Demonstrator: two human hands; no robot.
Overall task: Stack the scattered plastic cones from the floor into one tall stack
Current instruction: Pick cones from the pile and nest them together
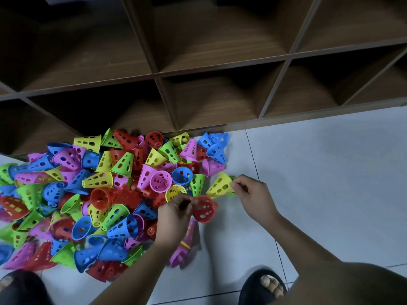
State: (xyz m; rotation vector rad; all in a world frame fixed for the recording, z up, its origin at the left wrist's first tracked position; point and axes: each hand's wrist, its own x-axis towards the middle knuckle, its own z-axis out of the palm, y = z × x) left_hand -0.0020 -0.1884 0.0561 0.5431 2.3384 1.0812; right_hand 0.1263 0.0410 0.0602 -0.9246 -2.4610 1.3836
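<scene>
On the pale tiled floor (319, 172), the right slipper (262, 287) sits at 5 o'clock and the left slipper (19, 287) at 7. Beyond them, the left hand (176, 213) pinches a red cone's (204, 209) rim. At its 2 o'clock, the right hand (253, 194) grips a yellow cone (220, 186). The heap of cones (99, 194) sprawls at 9 o'clock, below the brown cubby shelf (167, 72) at 12.

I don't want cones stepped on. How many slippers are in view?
2. One dark slipper at the bottom left, beside the cone pile; the other slipper right of centre at the bottom, on bare tile. Both are cropped by the frame.
</scene>
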